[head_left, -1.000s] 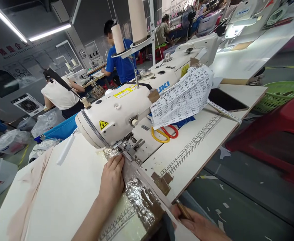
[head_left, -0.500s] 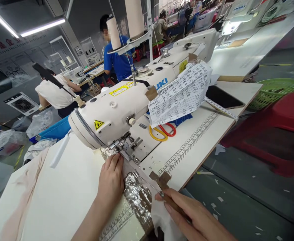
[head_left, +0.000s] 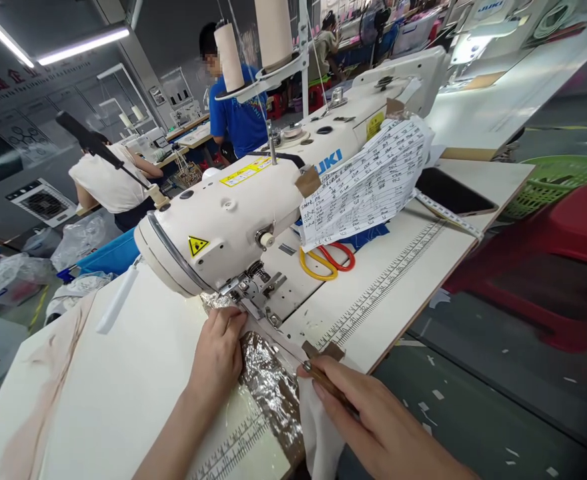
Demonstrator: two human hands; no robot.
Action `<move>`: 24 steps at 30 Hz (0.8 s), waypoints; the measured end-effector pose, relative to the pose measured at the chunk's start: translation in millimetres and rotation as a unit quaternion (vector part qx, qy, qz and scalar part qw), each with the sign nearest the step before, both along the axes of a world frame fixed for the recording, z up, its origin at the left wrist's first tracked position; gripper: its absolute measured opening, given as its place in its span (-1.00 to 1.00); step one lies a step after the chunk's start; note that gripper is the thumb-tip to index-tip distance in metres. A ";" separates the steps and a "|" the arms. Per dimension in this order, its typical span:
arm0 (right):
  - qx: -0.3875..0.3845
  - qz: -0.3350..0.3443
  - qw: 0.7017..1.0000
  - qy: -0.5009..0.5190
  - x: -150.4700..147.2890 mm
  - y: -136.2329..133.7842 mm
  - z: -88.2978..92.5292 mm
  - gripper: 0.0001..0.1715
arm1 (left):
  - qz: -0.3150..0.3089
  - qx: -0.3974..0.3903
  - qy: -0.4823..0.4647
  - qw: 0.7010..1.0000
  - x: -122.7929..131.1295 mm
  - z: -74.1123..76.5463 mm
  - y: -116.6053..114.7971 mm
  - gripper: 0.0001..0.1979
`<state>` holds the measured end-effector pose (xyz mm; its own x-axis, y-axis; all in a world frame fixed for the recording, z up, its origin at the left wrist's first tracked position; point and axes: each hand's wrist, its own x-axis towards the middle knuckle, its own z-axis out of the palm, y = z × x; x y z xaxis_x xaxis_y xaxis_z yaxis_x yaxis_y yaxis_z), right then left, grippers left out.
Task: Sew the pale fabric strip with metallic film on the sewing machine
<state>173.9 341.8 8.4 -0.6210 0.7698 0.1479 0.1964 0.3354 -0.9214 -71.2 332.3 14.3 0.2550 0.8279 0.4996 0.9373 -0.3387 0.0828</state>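
Observation:
My left hand (head_left: 218,357) lies on the sewing table with fingers together, pressing white fabric just in front of the presser foot (head_left: 247,298) of the white sewing machine (head_left: 233,213). My right hand (head_left: 373,423) is closed round a thin brown-handled tool (head_left: 323,381), whose tip points at the fabric strip (head_left: 283,347) leading to the needle. White fabric (head_left: 318,433) hangs off the table edge under my right hand. A shiny taped patch (head_left: 268,380) on the table lies between my hands.
Yellow and red scissors (head_left: 326,260) lie behind the machine under a printed paper sheet (head_left: 363,187). A phone (head_left: 448,193) and tape measure rest at the table's right. A red stool (head_left: 548,260) and green basket (head_left: 558,180) stand right. Two people work at the back.
My right hand has come up from the table's lower edge toward the needle, bringing the tool onto the fabric strip. My left hand stayed put, fingers edging nearer the presser foot.

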 end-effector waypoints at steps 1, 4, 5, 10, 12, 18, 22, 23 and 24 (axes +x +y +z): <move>0.002 0.003 1.000 0.002 -1.7 1.4 -0.1 -0.79 | 0.006 0.002 0.008 1.000 0.1 -0.2 0.5 -0.63; 0.010 0.014 1.000 -0.006 -7.6 6.6 0.1 -0.79 | 0.036 0.007 0.030 0.999 1.3 -0.4 1.3 -0.57; 0.012 0.016 1.000 -0.012 -9.2 8.2 0.4 -0.78 | 0.045 0.006 0.034 0.998 1.8 -0.3 1.1 -0.56; 0.023 0.023 0.999 -0.018 -12.5 12.0 3.2 -0.77 | 0.039 0.010 0.005 0.999 1.9 0.4 -1.3 -0.58; 0.025 0.026 0.999 -0.015 -13.7 12.7 5.0 -0.75 | 0.020 0.011 -0.013 1.000 0.9 -0.3 -1.5 -0.61; 0.042 0.022 0.999 -0.015 -23.9 18.8 7.6 -0.75 | 0.024 0.016 -0.003 1.000 -2.7 -3.9 1.8 -0.59; 0.059 0.027 0.998 -0.025 -30.6 24.6 7.4 -0.76 | 0.055 0.005 0.015 0.998 -1.8 -2.8 0.9 -0.55; 0.062 0.027 0.997 -0.028 -31.8 25.7 7.5 -0.76 | 0.059 0.005 0.012 0.998 -1.3 -2.1 0.0 -0.55; 0.064 0.027 0.997 -0.029 -32.7 26.5 7.8 -0.75 | 0.059 0.006 0.005 0.998 -0.7 -1.4 -0.9 -0.55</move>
